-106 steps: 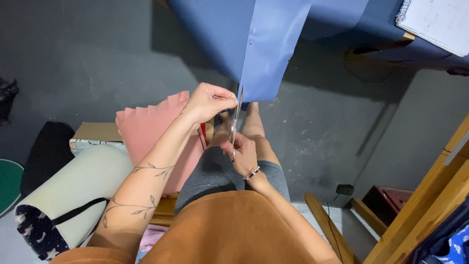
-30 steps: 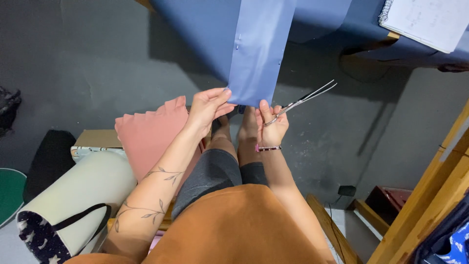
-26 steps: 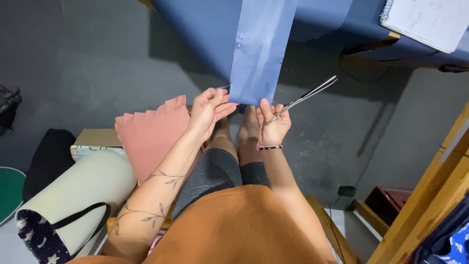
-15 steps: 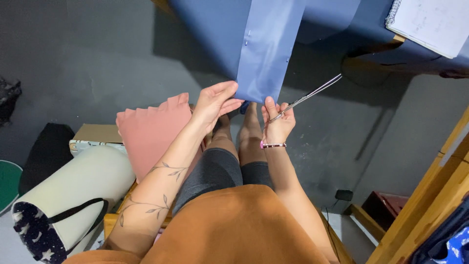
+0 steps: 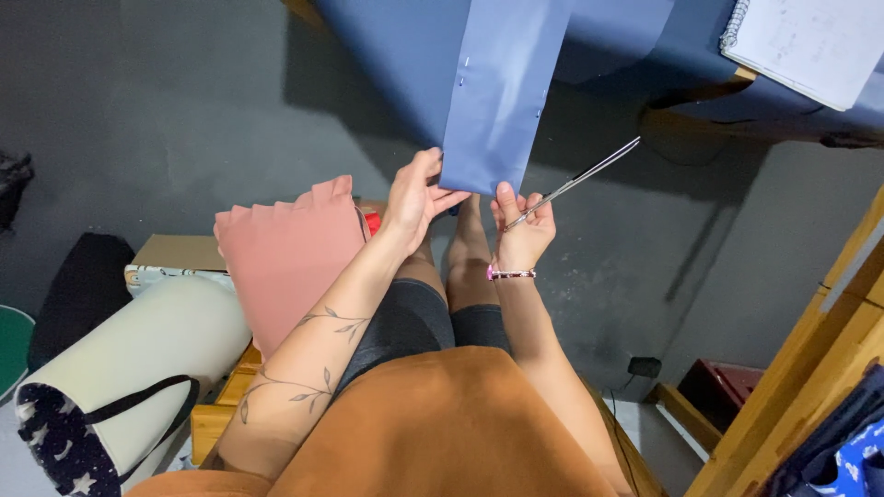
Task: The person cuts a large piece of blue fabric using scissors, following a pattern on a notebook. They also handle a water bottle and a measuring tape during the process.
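Single head-worn view, looking steeply down from close above the left hand (image 5: 416,201) and right hand (image 5: 523,230); knees below the grip, floor beyond, probably a table edge above.

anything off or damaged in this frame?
Nothing looks damaged or spilled. The left hand pinches the bottom edge of the blue strip hanging off the table; the right hand holds scissors with the blades shut, pointing away from the strip. Two pins sit in the strip.
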